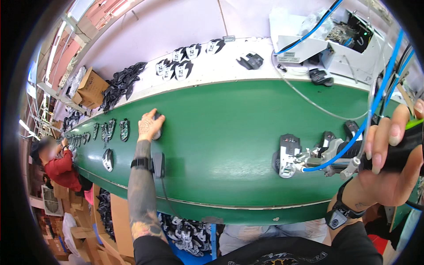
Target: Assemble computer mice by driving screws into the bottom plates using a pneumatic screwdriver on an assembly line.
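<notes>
My left hand is stretched forward over the green belt, its fingers closed on a small dark-and-grey part that looks like a computer mouse shell, mostly covered by the hand. At the right edge my right hand wraps round the black body of a powered screwdriver with a bright green stripe. Its silver nozzle points left, close to a white-and-black mouse part on the belt; whether they touch I cannot tell. Darker mouse parts lie behind the screwdriver's barrel.
A black box-shaped device with a cable sits beside my left forearm. Mouse shells stand on the white ledge, with a white machine at right. Blue hoses hang at right. Parts line the belt leftward, near a co-worker.
</notes>
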{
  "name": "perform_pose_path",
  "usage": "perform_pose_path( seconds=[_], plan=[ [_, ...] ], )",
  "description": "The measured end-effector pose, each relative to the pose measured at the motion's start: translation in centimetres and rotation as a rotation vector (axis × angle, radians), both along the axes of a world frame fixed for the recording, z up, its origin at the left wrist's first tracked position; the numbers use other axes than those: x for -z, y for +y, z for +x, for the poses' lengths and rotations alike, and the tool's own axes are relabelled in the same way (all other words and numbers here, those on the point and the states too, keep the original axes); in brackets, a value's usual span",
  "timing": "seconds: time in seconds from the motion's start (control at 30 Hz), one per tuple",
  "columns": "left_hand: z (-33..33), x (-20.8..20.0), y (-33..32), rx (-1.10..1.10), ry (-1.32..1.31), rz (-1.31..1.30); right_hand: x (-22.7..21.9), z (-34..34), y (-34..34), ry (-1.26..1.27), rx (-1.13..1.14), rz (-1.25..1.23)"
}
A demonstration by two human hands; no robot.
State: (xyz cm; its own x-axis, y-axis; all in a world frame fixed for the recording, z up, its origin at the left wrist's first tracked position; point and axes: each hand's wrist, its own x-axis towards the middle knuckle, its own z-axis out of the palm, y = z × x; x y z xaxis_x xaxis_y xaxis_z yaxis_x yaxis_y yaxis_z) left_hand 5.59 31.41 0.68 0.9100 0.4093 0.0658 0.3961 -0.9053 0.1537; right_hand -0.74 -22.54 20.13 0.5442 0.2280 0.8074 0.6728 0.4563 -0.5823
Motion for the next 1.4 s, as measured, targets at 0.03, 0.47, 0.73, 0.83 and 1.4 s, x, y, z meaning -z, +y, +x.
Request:
perform_pose_path(
  seconds=[0.03, 0.47, 0.73, 0.83, 1.4],
  plan=[
    [-0.7, -0.3, -2.9, 0.129, 0.005, -0.025, -0.1, 0.1, -0.4, -0.024, -0.038, 0.100],
    [-8.7, -3.7, -32.8, 0.051, -0.051, -2.731, -0.4, -2.7, -0.8, 0.041, 0.184, 0.200],
    [-9.4, -3.3, -33.5, 0.283, 0.009, -2.567, 0.1, -2.1, 0.7, 0.058, 0.213, 0.251],
    [-9.7, -3.1, -33.6, 0.268, 0.024, -2.550, 0.2, -2.2, 1.1, 0.056, 0.222, 0.227],
    [-8.4, -2.8, -32.3, 0.125, -0.155, -2.414, -0.4, -2.2, -1.9, 0.023, 0.156, 0.266]
  ],
)
